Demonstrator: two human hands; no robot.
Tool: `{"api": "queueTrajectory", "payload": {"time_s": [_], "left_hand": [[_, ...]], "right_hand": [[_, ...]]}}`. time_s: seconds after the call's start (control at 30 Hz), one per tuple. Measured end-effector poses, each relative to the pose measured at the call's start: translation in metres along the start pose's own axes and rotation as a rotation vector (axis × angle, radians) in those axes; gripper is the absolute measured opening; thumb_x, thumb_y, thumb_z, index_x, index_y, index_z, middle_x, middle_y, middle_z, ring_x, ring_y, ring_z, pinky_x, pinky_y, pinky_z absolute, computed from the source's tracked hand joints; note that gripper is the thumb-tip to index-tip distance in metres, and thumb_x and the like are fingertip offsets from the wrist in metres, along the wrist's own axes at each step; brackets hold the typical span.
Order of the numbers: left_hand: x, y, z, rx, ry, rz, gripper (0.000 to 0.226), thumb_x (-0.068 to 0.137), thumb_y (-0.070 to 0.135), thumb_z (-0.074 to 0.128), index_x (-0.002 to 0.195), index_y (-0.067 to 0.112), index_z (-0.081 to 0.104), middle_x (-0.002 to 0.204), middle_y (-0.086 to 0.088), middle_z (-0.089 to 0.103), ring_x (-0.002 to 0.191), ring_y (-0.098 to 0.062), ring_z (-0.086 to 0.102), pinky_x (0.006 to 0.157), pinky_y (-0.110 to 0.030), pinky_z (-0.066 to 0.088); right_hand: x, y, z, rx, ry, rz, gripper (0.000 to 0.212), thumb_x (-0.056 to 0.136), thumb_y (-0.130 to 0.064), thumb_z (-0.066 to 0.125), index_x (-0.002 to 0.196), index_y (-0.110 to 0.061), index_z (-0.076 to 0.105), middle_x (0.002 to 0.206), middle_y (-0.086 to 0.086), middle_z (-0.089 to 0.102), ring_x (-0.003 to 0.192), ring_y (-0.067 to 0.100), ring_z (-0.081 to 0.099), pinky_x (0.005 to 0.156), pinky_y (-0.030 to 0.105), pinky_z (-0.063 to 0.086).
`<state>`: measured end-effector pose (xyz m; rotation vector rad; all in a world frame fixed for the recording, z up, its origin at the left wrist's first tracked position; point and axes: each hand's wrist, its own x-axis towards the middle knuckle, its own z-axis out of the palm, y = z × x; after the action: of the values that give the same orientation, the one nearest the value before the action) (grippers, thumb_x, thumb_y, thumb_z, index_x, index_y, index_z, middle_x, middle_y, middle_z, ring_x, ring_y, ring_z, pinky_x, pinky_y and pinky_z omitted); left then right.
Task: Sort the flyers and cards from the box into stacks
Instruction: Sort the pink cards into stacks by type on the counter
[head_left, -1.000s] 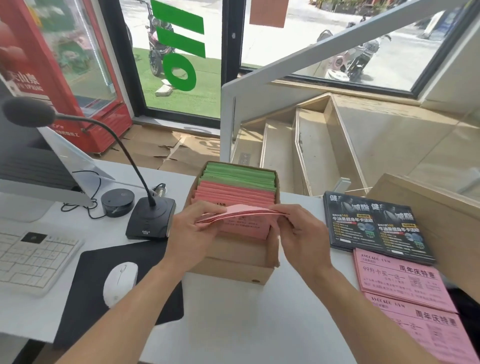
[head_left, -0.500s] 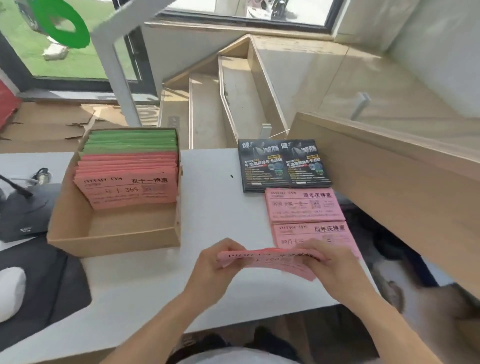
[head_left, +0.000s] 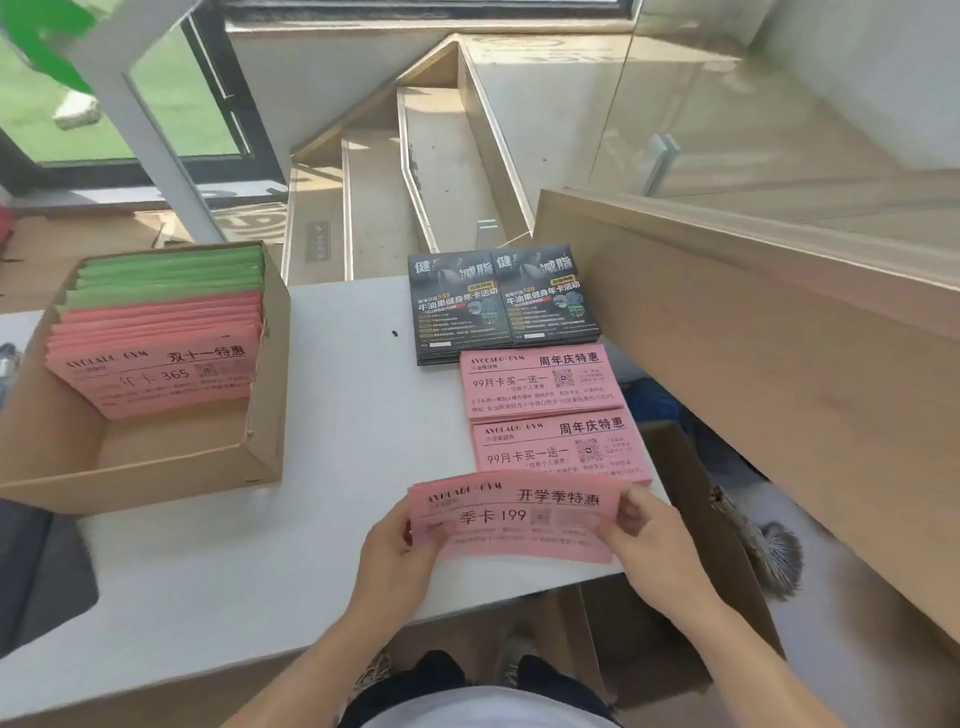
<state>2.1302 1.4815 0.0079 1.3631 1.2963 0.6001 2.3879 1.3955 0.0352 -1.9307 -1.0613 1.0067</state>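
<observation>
Landmark: open brown cardboard box (head_left: 156, 467), sitting at the left end of the white tabletop (head_left: 337, 415).

Inside the box: upright pink paper cards (head_left: 161, 374) packed toward the far wall, front card face showing, printed text legible in part ("365"). Behind them, against the box's far wall, a block of green paper cards (head_left: 171, 275). Near part of the box floor is bare cardboard.

Right of the box and level with its far end: two side-by-side stacks of dark glossy flyers (head_left: 501, 306), lying flat. Just nearer than the flyers, touching or almost touching their near edge: first flat stack of pink cards (head_left: 540, 379). Nearer again, directly next to it: second flat stack of pink cards (head_left: 558, 447), same heading print as the first.

Right of the box and nearer than its front wall: a held bundle of pink cards (head_left: 511, 517), printed "199", face up and tilted toward the camera. Its far edge overlaps the near edge of the second flat stack; cannot tell whether it touches.

Left hand (head_left: 400, 551): fingers curled, gripping the bundle's left end, thumb on top.
Right hand (head_left: 652, 540): fingers curled, gripping the bundle's right end, thumb on top.

Far right of the box, past the stacks: light wooden counter panel (head_left: 753, 364), raised above the tabletop.
</observation>
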Motion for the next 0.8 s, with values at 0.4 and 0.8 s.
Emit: {"api": "queueTrajectory", "payload": {"time_s": [0.4, 0.8], "left_hand": [[0.068, 0.032, 0.056, 0.16, 0.168, -0.071, 0.07, 0.085, 0.027, 0.08, 0.143, 0.028, 0.041, 0.102, 0.012, 0.061, 0.081, -0.007, 0.065, 0.065, -0.023, 0.049], [0.031, 0.019, 0.09, 0.296, 0.052, 0.006, 0.105, 0.078, 0.018, 0.081, 0.159, 0.029, 0.015, 0.15, 0.01, 0.033, 0.139, -0.007, 0.032, 0.111, -0.022, 0.03]], "right_hand": [[0.08, 0.007, -0.032, -0.158, 0.239, -0.046, 0.04, 0.096, -0.033, 0.066, 0.134, -0.037, 0.054, 0.108, -0.015, 0.067, 0.092, 0.004, 0.067, 0.069, 0.025, 0.059], [0.078, 0.027, -0.03, -0.436, -0.071, 0.032, 0.075, 0.077, -0.036, 0.081, 0.142, -0.027, 0.044, 0.145, -0.008, 0.037, 0.128, 0.017, 0.044, 0.103, 0.044, 0.05]]}}
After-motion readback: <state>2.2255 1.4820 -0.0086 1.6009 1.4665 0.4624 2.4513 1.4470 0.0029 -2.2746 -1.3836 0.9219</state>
